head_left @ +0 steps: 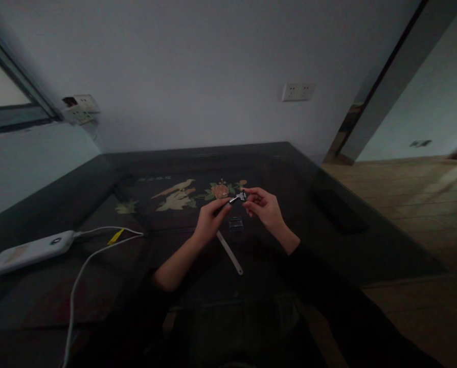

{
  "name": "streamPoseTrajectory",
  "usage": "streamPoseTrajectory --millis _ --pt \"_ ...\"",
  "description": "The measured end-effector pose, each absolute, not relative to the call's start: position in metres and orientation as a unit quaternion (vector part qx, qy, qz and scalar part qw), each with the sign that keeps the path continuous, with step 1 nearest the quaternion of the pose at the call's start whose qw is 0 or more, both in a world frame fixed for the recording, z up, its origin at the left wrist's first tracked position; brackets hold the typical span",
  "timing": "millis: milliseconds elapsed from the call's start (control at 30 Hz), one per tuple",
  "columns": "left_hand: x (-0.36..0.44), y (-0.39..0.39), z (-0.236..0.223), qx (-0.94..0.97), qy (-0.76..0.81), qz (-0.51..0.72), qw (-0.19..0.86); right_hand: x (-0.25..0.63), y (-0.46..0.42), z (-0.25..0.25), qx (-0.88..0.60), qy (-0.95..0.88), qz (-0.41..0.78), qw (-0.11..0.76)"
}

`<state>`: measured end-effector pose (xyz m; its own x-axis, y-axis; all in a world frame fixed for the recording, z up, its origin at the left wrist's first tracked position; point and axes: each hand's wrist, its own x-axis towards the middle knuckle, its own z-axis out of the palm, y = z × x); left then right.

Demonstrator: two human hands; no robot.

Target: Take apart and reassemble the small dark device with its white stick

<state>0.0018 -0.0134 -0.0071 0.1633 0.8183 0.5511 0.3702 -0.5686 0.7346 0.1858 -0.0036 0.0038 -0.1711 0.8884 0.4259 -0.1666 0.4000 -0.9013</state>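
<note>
A small razor point(234, 198) with a dark, shiny handle and a silver head is held above the dark table. My left hand point(210, 219) is closed around its handle. At the head end, the fingertips of my right hand point(262, 204) pinch the razor's dark edge piece. Just below the hands, a small clear plastic case point(235, 223) lies on the table. A slim whitish strip point(230, 254) with a hole at its near end rests closer to me, its far end by my left wrist.
The dark table point(198, 271) has a bird-and-flower picture on its top. To the left lies a white power strip point(31, 251) with a white cable point(75, 286) and a yellow tag point(115, 236). A flat black object point(339, 211) lies at the right. A wall stands behind.
</note>
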Motion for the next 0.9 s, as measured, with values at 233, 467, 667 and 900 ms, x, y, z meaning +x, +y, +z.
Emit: streamPoseTrajectory --millis 233,467,667,900 --pt "-0.0005 -0.0099 -0.0125 0.731 0.404 0.502 0.225 0.1857 -0.0037 0.0042 -0.294 -0.607 0.47 0.569" --pt "0.0018 -0.0109 -0.0128 0.722 0.415 0.508 0.218 0.1834 -0.0033 0.0047 -0.313 -0.593 0.486 0.561" --pt "0.0035 -0.0117 -0.011 0.714 0.41 0.515 0.24 0.1825 -0.0016 0.0031 -0.302 -0.592 0.488 0.566" --pt "0.0002 -0.0102 -0.0108 0.721 0.402 0.511 0.24 0.1828 -0.0017 0.0046 -0.293 -0.594 0.492 0.566"
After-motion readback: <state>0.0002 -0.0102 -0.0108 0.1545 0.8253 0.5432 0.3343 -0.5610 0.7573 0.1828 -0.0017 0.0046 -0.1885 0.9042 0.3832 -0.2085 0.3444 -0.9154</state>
